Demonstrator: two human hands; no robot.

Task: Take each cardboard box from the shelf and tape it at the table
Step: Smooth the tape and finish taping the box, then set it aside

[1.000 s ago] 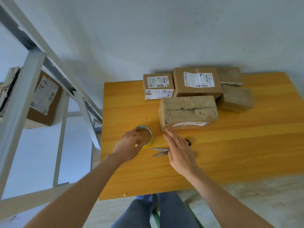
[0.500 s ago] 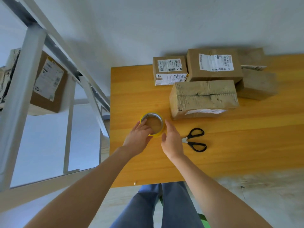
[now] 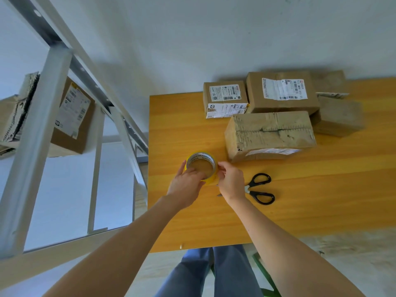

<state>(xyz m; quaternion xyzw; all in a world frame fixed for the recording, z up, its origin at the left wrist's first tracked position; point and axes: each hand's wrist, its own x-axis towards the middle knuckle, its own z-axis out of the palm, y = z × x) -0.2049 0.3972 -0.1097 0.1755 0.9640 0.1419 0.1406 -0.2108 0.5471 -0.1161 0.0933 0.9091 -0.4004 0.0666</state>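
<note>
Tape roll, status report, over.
Left hand grips tape roll, right hand pinches its rim. Nearest box sits behind, untouched. Scissors beside right hand, nothing blocking.

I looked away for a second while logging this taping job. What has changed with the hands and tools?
The right hand left the scissors, which it had covered, and moved left to the tape roll; it now pinches the roll's right edge. The left hand held the roll throughout. The scissors and the boxes lie on the table as before.

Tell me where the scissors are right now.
In the head view the scissors lie on the table, just right of the right hand pinching the tape roll, in front of the worn box.
</note>
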